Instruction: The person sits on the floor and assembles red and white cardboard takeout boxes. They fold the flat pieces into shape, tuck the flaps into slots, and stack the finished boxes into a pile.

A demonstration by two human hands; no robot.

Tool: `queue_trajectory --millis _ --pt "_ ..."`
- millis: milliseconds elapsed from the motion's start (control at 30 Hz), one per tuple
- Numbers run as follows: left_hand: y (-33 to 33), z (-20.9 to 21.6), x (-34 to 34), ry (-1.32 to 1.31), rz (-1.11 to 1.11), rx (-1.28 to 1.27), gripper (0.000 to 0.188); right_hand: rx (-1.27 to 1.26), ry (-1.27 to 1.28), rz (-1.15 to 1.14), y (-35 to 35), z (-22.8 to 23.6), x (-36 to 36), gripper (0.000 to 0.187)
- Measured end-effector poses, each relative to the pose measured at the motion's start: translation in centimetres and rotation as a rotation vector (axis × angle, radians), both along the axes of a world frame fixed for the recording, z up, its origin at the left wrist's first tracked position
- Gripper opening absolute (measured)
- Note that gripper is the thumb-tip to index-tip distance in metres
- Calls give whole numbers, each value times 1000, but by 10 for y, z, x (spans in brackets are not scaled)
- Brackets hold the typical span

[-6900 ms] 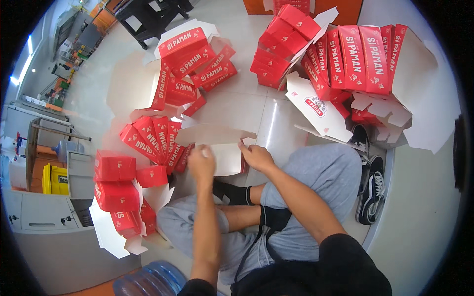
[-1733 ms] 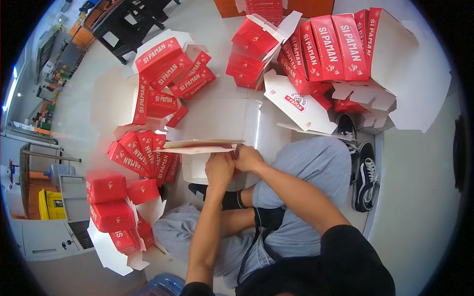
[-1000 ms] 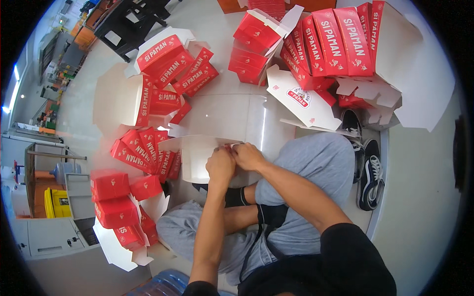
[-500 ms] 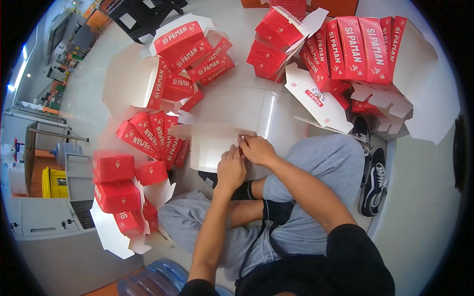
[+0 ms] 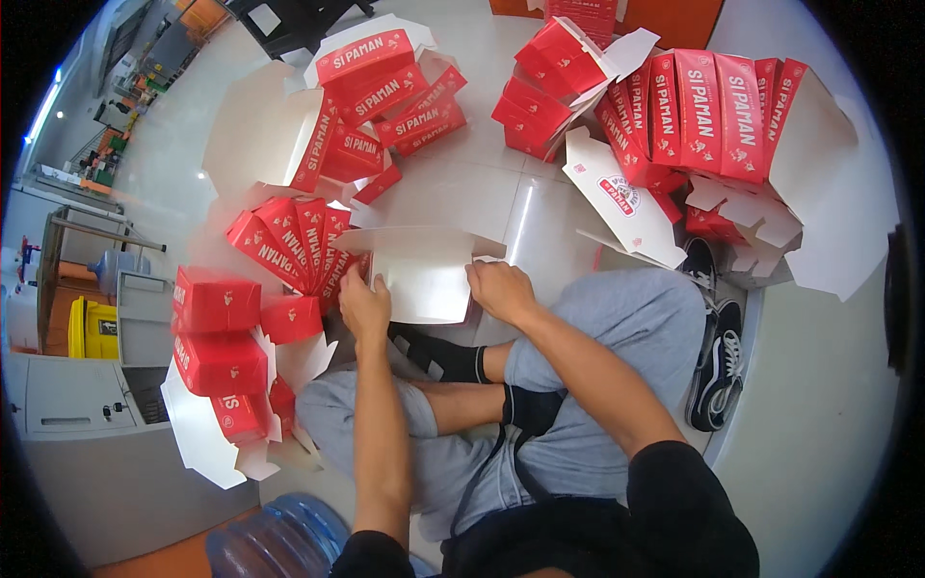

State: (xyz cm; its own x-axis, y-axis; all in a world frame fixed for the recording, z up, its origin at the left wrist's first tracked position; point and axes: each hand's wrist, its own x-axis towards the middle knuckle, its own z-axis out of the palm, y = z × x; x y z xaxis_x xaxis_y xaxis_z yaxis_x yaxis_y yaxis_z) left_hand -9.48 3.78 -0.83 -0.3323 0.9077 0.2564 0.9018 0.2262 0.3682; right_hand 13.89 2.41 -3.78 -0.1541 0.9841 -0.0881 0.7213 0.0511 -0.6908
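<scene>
An open cardboard food box (image 5: 424,279), white inside, sits above my crossed legs, with its flaps raised at the far side. My left hand (image 5: 366,306) grips the box's left side, thumb and fingers closing on the wall. At the right side my right hand (image 5: 502,291) pinches the edge by the corner flap, its fingertips partly hidden behind the cardboard. Just beyond my left hand lies a fan of red boxes (image 5: 289,246) whose nearest edge comes close to the fingers.
Stacked red boxes stand at far left (image 5: 371,87), near left (image 5: 222,361) and far right (image 5: 699,111). An open white-lidded box (image 5: 617,197) leans at the right. Dark shoes (image 5: 718,366) lie beside my knee; a blue water bottle (image 5: 279,539) is at lower left.
My left hand has moved from the box's right side across to its left side. My right hand stays at the right edge. The view has shifted slightly.
</scene>
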Motion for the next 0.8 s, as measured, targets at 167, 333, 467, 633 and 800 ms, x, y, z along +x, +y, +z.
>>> queue_trajectory --millis 167,333,467,633,800 --pt "-6 -10 3 -76 -63 -212 29 63 16 -67 5 -2 6 41" --pt "-8 -19 6 -112 -103 -180 29 109 -62 -129 3 -5 6 37" --pt "-10 -17 10 -78 -119 -184 31 147 -157 -104 3 -17 8 32" --pt "-15 -20 12 -4 -109 -210 20 200 -218 -83 0 -19 5 24" --pt "-16 -25 13 -17 -98 -231 21 183 -245 -71 2 -16 4 21"
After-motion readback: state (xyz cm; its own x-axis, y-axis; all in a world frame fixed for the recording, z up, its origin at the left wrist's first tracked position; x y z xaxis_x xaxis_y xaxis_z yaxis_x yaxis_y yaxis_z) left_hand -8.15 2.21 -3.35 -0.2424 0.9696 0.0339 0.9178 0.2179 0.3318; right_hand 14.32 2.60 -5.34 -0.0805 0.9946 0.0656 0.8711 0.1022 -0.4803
